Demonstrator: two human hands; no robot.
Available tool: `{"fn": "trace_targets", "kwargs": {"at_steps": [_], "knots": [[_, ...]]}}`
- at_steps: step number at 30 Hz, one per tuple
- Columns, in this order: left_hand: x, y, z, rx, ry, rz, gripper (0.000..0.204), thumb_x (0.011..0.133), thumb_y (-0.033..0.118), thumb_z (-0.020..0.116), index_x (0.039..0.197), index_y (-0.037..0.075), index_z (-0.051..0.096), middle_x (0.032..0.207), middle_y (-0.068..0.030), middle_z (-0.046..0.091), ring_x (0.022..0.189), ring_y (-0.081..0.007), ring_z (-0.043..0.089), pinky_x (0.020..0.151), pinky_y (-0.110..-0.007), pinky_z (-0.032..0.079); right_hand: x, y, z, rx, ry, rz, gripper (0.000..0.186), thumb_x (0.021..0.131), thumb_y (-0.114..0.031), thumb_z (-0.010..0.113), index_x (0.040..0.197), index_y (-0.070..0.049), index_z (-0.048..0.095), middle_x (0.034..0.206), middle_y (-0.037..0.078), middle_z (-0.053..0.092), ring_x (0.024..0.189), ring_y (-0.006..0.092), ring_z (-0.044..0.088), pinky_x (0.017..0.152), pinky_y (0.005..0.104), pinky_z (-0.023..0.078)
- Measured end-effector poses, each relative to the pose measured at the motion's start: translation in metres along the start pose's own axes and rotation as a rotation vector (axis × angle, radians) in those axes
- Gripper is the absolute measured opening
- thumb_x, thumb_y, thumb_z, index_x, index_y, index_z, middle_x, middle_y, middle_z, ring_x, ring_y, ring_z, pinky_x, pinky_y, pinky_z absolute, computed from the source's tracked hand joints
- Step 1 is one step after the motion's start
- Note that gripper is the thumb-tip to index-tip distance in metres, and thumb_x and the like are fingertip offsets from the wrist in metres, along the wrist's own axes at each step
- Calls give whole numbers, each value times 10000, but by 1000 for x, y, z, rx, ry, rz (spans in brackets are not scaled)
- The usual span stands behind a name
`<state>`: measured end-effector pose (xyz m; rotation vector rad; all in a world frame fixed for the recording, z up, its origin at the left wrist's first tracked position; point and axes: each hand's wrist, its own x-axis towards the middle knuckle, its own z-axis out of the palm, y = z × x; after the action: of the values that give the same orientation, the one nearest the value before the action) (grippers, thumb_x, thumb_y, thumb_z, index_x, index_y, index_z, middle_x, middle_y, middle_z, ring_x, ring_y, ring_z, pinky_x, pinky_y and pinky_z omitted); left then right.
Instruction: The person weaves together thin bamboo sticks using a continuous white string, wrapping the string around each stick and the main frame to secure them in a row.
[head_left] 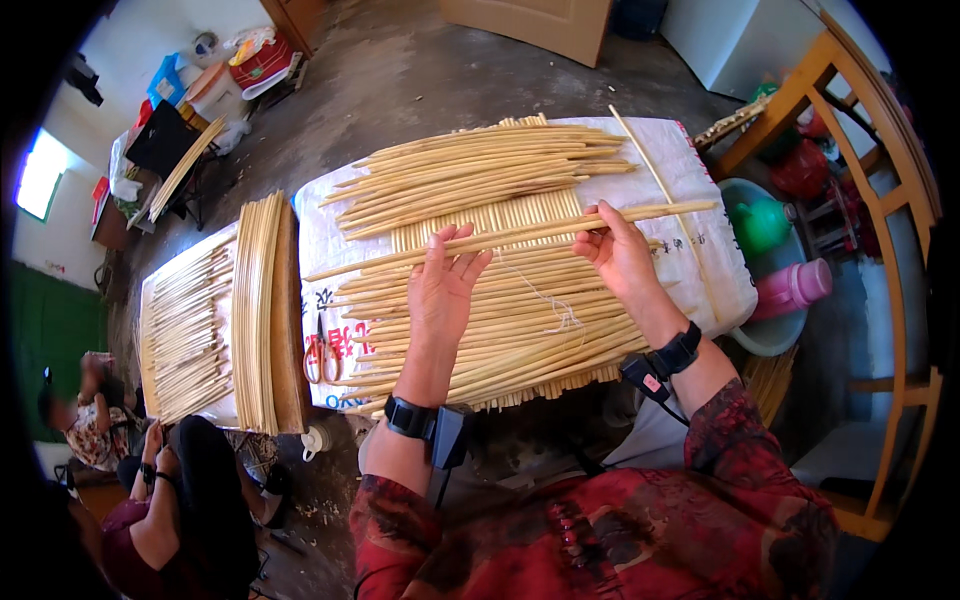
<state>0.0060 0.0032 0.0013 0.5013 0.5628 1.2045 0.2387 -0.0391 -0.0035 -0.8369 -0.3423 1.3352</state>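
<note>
A long pale wooden stick [530, 232] with tapered ends lies crosswise in both my hands, above the worktable. My right hand [622, 250] pinches it between thumb and fingers, right of its middle. Around its left part my left hand [440, 290] holds it loosely, fingers partly spread. Beneath are rows of similar sticks [500, 320], side by side on a mat of cut sticks. A bundle of pointed sticks [480, 170] covers the mat's far side. White thread [565, 318] lies loose on the near sticks. Scissors [322, 360] rest left of them.
White sacking [330, 215] covers the table. One thin stick [660, 175] lies at its right. A second table at left carries more sticks [258, 310]. Two people [165, 500] sit at lower left. A basin [745, 195] with a pink flask [795, 288] and a wooden chair [885, 200] stand right.
</note>
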Motion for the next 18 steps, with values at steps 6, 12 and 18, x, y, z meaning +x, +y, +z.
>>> {"fn": "trace_targets", "kwargs": {"at_steps": [6, 12, 18], "knots": [[-4, 11, -3, 80, 44, 2, 295, 932, 201, 421, 1009, -77, 483, 1063, -231, 546, 952, -303, 578, 842, -412, 508, -5, 9, 2, 15, -48, 42, 243, 883, -257, 539, 945, -22, 553, 728, 84, 592, 667, 163, 616, 627, 294, 550], [2, 8, -18, 79, -8, -6, 289, 920, 205, 457, 990, -69, 515, 1077, -216, 551, 988, -316, 565, 858, -418, 496, -5, 12, -6, 38, -55, 91, 246, 875, -266, 557, 973, -41, 558, 745, 66, 593, 688, 168, 621, 615, 297, 549], [5, 7, -28, 75, 15, -18, 255, 901, 203, 500, 997, -31, 530, 1122, -226, 537, 1055, -319, 535, 898, -428, 473, 0, 5, -17, 111, -25, 27, 269, 871, -286, 561, 975, -39, 549, 786, 88, 589, 681, 176, 617, 593, 297, 543]]}}
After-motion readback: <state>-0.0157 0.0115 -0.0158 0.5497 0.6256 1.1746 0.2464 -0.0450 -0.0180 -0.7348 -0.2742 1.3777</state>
